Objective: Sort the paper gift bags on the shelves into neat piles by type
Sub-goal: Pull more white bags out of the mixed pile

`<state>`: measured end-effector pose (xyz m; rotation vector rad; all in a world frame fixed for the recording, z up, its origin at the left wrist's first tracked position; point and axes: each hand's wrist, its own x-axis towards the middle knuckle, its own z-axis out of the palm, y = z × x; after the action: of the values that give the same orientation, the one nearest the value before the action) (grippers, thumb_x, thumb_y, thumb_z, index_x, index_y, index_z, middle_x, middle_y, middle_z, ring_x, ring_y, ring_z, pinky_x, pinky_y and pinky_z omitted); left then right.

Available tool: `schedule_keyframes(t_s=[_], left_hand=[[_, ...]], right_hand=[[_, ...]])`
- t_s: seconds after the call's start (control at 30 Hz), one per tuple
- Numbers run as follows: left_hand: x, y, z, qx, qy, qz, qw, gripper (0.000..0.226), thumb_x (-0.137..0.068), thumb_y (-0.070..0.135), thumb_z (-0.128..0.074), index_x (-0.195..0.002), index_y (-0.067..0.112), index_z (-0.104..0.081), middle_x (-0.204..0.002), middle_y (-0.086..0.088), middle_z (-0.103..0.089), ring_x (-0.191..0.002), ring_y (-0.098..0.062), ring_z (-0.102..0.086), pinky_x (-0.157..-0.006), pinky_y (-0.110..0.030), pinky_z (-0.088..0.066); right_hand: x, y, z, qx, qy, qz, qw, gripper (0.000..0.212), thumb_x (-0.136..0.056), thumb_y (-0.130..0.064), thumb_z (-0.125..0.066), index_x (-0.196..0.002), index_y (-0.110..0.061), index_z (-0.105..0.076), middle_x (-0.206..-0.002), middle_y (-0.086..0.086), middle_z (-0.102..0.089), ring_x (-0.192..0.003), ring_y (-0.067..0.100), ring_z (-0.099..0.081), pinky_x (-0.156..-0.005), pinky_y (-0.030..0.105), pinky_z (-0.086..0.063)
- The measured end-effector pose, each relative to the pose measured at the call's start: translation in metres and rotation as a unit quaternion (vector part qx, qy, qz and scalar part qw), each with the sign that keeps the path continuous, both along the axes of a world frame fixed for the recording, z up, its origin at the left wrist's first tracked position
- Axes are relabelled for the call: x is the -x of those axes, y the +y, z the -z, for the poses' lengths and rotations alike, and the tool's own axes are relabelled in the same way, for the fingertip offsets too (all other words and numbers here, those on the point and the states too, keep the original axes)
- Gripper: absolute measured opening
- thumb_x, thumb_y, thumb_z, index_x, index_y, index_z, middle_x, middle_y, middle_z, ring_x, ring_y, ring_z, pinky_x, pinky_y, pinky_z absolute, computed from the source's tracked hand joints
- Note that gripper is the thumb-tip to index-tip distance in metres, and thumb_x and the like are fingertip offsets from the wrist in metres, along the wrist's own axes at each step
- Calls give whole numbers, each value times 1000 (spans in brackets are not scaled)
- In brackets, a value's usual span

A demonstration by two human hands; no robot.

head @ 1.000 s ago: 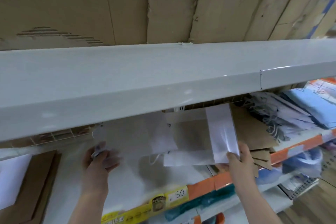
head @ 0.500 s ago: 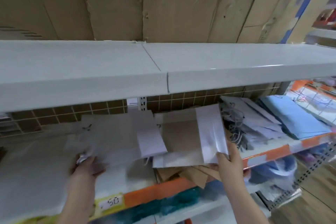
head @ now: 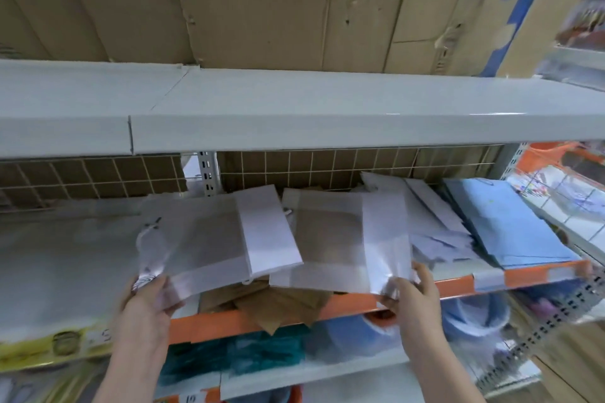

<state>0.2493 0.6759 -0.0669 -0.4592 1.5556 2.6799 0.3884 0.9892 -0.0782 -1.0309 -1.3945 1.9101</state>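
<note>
- My left hand (head: 145, 299) pinches the near corner of one flat white-and-kraft paper gift bag (head: 209, 239).
- My right hand (head: 411, 293) pinches its twin (head: 340, 245), lying just beside it on the orange-edged shelf (head: 353, 303), long axes running away from me.

Left hand (head: 149, 299) and right hand (head: 411, 296) bare, no rings; both forearms uncovered, no sleeve visible

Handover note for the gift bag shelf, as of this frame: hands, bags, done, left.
Left hand grips the near corner of the left window bag.
Right hand grips the near edge of the right window bag.
Both bags lie on the shelf, over loose brown bags.
White bags sit jumbled; blue bags look stacked.
Left: pile window, brown and white bags.
</note>
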Motion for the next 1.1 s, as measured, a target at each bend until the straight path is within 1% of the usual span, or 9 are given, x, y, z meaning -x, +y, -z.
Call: schedule_keyframes(t_s=[0.13, 0.37, 0.5, 0.63, 0.77, 0.83, 0.9, 0.97, 1.1], left_hand=[[5, 30, -4, -2, 15, -3, 1000, 31, -91, -3, -49, -87, 26, -55, -55, 10, -65, -47, 1, -61, -42, -17, -51], [27, 96, -2, -1, 49, 25, 998, 37, -91, -5, -49, -72, 25, -62, -51, 12, -63, -43, -2, -60, -38, -15, -46], [37, 121, 4, 10, 34, 44, 998, 17, -93, 0, -50, -99, 13, -56, -61, 4, -66, -46, -5, -62, -41, -16, -48], [44, 139, 2, 11, 9, 43, 999, 38, -93, 4, -52, -131, 6, -50, -75, -4, -65, -45, -4, -63, -39, -15, -47], [47, 161, -8, 31, 18, 56, 998, 15, -91, 4, -55, -96, 15, -64, -71, -2, -69, -50, -7, -66, -39, -18, -49], [45, 174, -10, 34, 33, 50, 998, 23, -90, 4, -56, -86, 25, -64, -73, -1, -70, -53, -9, -68, -40, -21, -50], [40, 190, -12, 36, 41, 40, 998, 22, -89, 4, -56, -91, 24, -62, -69, 3, -71, -54, -10, -68, -40, -24, -50], [34, 207, -12, 44, 47, 29, 998, 23, -88, 3, -57, -93, 25, -60, -66, 7, -71, -54, -10, -68, -40, -26, -48], [21, 243, -13, 43, 58, 16, 997, 28, -88, -1, -54, -92, 25, -61, -71, 4, -72, -55, -11, -68, -40, -20, -47]], right_hand=[[1, 29, 1, -2, 40, 27, 999, 48, -81, 15, -44, -110, -22, -53, -89, 4, -56, -65, 22, -55, -47, 26, -54], [13, 94, -8, -4, 63, 87, 994, 59, -82, 21, -41, -128, -15, -44, -87, 8, -42, -66, 23, -45, -44, 22, -53], [18, 130, -5, 18, 47, 98, 994, 64, -82, 19, -42, -137, -12, -40, -114, 14, -43, -79, 29, -47, -46, 23, -54], [23, 153, 0, 32, 25, 94, 995, 69, -82, 14, -44, -143, -18, -37, -129, 9, -37, -92, 33, -53, -52, 26, -53], [35, 184, 0, 20, 21, 97, 995, 66, -80, 12, -48, -141, -12, -40, -129, 10, -44, -83, 27, -57, -58, 32, -54], [45, 206, 3, 16, -2, 86, 996, 62, -79, 12, -51, -137, -10, -43, -124, 14, -49, -84, 30, -59, -64, 38, -57], [56, 230, 5, -22, -81, 57, 995, 52, -80, 8, -54, -127, -14, -49, -112, 16, -52, -87, 32, -59, -70, 46, -58], [64, 253, 8, -105, -147, 17, 983, 37, -79, 4, -52, -112, -12, -50, -102, 18, -58, -84, 29, -61, -64, 44, -57], [73, 284, 10, -267, -156, -37, 950, 61, -79, 8, -46, -135, -16, -39, -92, 10, -59, -69, 29, -57, -50, 35, -51]])
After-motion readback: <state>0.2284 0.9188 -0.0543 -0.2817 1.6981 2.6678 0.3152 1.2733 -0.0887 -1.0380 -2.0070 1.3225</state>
